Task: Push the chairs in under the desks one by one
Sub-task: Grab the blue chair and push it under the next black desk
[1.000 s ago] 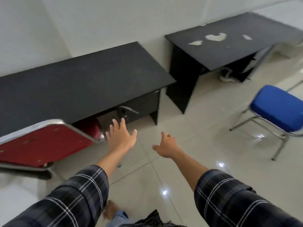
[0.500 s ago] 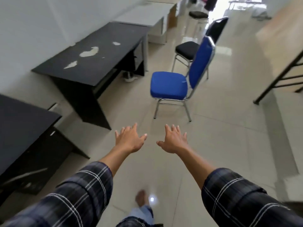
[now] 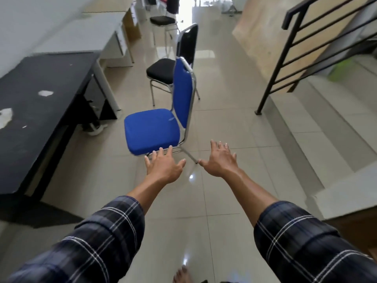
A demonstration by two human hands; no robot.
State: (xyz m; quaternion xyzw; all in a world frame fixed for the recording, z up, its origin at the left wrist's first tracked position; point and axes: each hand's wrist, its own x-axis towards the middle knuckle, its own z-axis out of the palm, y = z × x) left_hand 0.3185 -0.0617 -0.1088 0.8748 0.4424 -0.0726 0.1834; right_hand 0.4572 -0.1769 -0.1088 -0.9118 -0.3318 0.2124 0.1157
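A blue chair with a chrome frame stands out on the tiled floor, its seat facing the black desk on the left. My left hand is open, fingers spread, just short of the seat's near edge. My right hand is open too, beside the chair's near right leg, touching nothing. Behind the blue chair stands a black chair, also pulled out, in front of a white desk.
Another black chair stands farther down the aisle. A black stair railing and tiled steps rise on the right. A white object lies under the black desk. My bare foot shows at the bottom.
My view has swung from the red chair at the first desk toward the blue chair, which is now much closer. Both hands stay open and reach forward.
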